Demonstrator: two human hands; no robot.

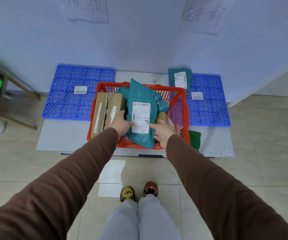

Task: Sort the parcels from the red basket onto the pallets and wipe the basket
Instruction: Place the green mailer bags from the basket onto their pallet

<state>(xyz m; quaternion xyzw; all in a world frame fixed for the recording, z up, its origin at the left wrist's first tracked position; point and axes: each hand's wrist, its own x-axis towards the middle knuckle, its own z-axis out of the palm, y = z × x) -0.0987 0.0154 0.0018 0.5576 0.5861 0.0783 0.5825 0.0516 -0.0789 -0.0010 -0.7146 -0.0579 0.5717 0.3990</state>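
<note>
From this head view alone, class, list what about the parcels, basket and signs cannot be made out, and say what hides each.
- Floor of the red basket: covered by the teal mailer bag and cardboard box.
- Small brown parcel: mostly behind the mailer and right hand.
- Mailer label: print too small to read.
- Left hand: its fingers partly lie under the mailer's edge.
- Wall signs: cut off by the top edge.
</note>
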